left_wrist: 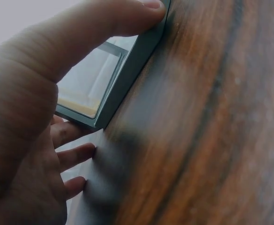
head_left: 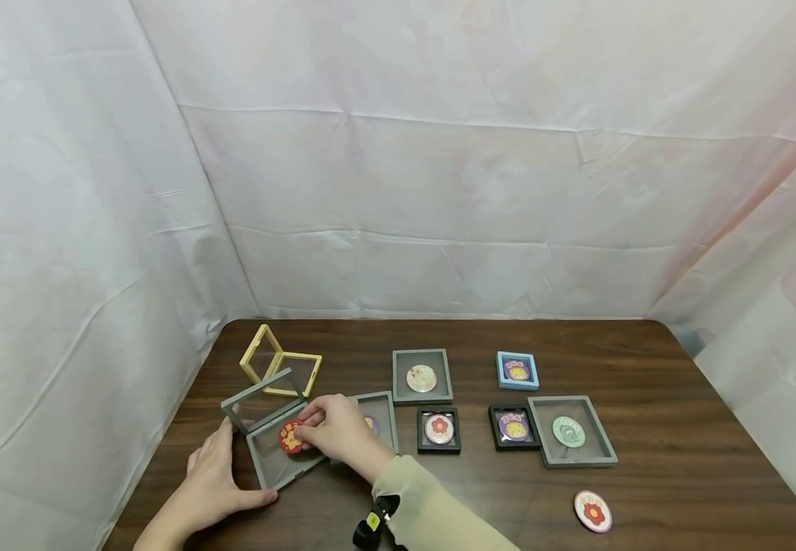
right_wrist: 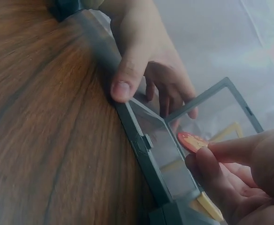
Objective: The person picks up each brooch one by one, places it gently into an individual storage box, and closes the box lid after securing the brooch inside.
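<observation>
A grey display case (head_left: 279,448) lies opened on the table at the left, its clear-windowed lid (head_left: 265,396) tilted up. My left hand (head_left: 213,478) holds the case from its left side, the thumb on the front edge and the fingers around the back near the hinge. In the left wrist view the thumb (left_wrist: 127,18) presses on the grey rim. My right hand (head_left: 343,432) pinches a round red badge (head_left: 291,436) with a yellow figure between thumb and fingertips. In the right wrist view the red badge (right_wrist: 191,141) is tilted over the opened case.
Behind stands an opened yellow case (head_left: 298,371). A grey case (head_left: 380,413) with a badge is partly covered by my right hand. Rightward lie another grey case (head_left: 422,356), black cases (head_left: 420,440), a blue case (head_left: 501,375) and a loose flower badge (head_left: 592,511).
</observation>
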A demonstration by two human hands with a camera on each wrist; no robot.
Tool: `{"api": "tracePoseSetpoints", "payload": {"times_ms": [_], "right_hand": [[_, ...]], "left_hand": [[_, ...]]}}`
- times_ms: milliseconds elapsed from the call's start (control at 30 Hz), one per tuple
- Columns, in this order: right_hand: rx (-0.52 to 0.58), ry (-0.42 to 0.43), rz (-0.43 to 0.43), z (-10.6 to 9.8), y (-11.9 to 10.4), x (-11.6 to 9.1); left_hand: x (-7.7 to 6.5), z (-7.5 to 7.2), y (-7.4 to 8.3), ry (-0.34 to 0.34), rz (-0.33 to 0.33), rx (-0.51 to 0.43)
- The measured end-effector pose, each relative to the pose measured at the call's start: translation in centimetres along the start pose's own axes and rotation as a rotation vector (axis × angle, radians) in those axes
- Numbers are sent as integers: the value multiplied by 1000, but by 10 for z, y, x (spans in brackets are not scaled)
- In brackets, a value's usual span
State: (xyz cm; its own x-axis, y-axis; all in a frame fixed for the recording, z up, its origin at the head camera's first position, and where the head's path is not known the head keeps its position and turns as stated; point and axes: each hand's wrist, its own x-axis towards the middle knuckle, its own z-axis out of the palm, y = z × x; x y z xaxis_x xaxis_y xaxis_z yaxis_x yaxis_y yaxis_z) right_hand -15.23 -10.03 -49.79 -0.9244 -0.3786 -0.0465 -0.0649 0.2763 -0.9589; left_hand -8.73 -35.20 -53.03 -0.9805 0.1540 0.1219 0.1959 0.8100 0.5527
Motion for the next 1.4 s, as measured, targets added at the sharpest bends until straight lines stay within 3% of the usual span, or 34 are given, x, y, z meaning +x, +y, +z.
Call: {"api": "tracePoseSetpoints", "payload": {"times_ms": [300,433,667,933,1400], "right_hand": [[-10,-3,11,13,5,1],[-72,-7,-19,14,6,1],[-281,-11,-78,15,7,2],[-529,-4,-209,15,8,5],[-558,-2,-228,17,10,4]], "left_hand": [[0,0,-1,-14,-11,16],[-1,1,-1,-17,-9,23],[0,2,-3,-27,-18,36],[0,1,-4,-42,-24,42],[0,-1,-2,-50,-29,36]]}}
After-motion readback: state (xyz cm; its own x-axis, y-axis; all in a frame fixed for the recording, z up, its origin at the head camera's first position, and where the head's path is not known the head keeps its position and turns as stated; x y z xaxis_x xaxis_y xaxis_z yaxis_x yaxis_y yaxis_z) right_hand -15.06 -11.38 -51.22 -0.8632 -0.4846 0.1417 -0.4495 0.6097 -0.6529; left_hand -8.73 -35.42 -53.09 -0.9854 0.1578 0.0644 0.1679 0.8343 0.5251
